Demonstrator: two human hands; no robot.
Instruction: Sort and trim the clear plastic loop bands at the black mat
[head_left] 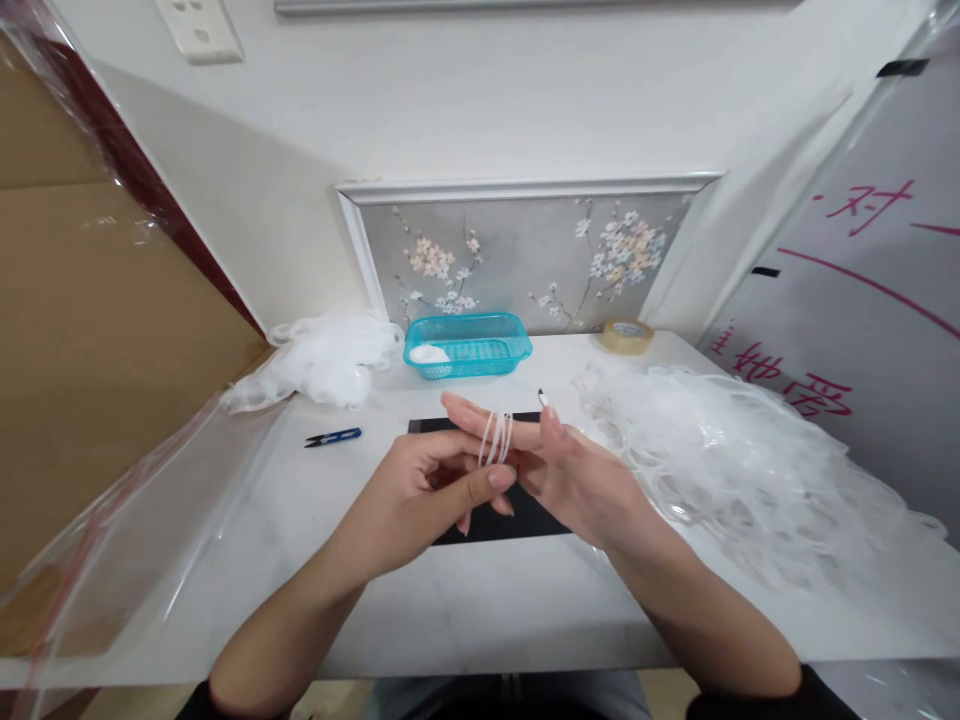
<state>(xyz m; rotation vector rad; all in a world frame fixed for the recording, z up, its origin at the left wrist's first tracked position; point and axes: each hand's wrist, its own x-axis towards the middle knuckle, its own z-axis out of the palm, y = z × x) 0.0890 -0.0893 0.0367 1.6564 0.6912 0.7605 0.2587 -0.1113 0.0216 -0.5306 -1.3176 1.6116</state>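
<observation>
My right hand (570,470) is held flat over a black mat (525,515), fingers pointing left, with a few white elastic loops (496,438) wound around them. My left hand (431,490) pinches the lower part of those loops between thumb and fingers. Both hands hover just above the white table (465,600). A large heap of the same white loops (742,470) lies to the right of my right hand.
A turquoise basket (467,345) stands at the back with something white inside. A smaller white pile (322,360) lies back left, blue thread snips (334,437) sit left of the mat, and a tape roll (626,336) rests back right. A cardboard panel (82,330) stands at left.
</observation>
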